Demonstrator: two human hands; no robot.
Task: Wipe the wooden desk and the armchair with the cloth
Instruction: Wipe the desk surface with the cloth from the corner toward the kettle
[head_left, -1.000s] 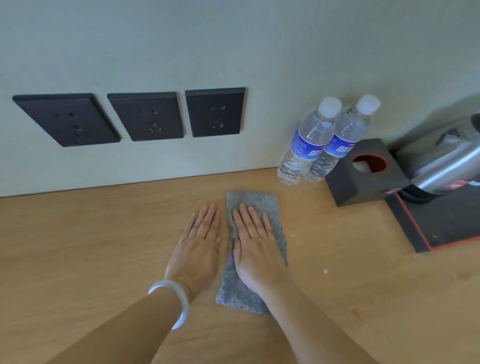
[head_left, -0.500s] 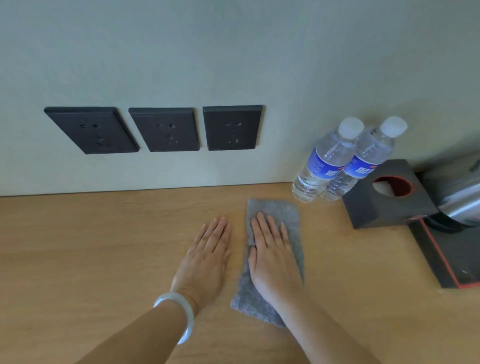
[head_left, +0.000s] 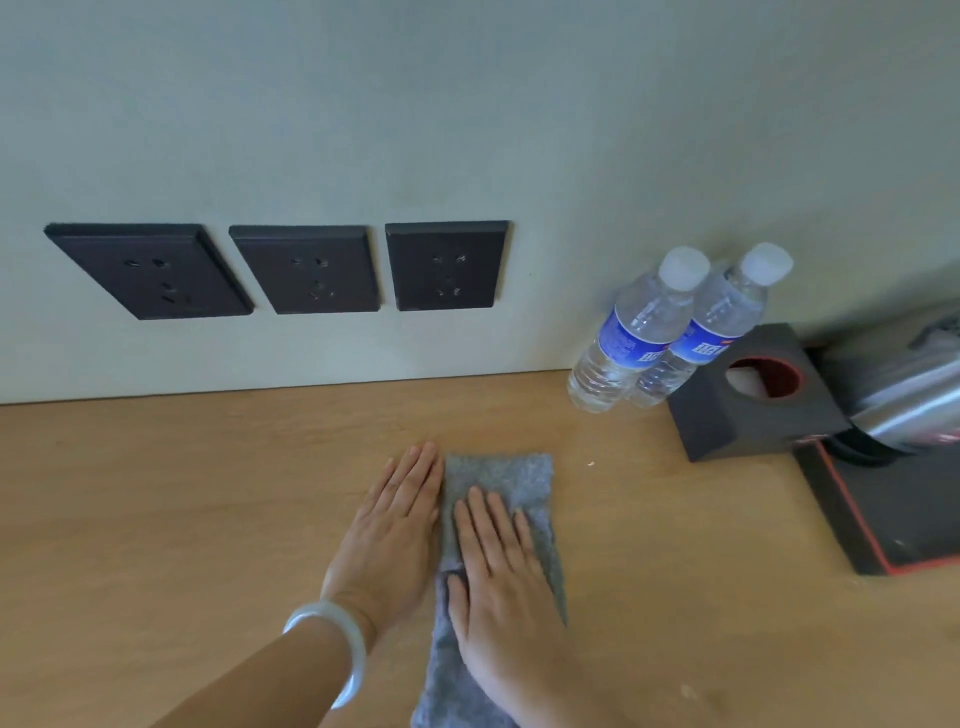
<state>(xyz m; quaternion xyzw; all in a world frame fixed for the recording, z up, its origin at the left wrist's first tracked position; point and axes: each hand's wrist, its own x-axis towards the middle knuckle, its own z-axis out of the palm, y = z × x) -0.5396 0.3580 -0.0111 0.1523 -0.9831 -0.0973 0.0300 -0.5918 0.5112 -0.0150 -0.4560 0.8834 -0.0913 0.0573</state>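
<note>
Wiping seems early: grey rectangular felt cloth (head_left: 500, 480) lies on the light wooden bench (head_left: 156, 519) left of two clear plastic water bottles (head_left: 631, 332), pressed by the flat, unclenched right grip (head_left: 501, 577), left grip (head_left: 397, 535) likewise flat beside, armchair unseen.

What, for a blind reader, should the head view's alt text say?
A right hand presses flat on a gray cloth on a wooden desk, the left hand, wearing a bangle, flat beside it. Two water bottles, a black box and a kettle stand at right; three black sockets line the wall.
</note>
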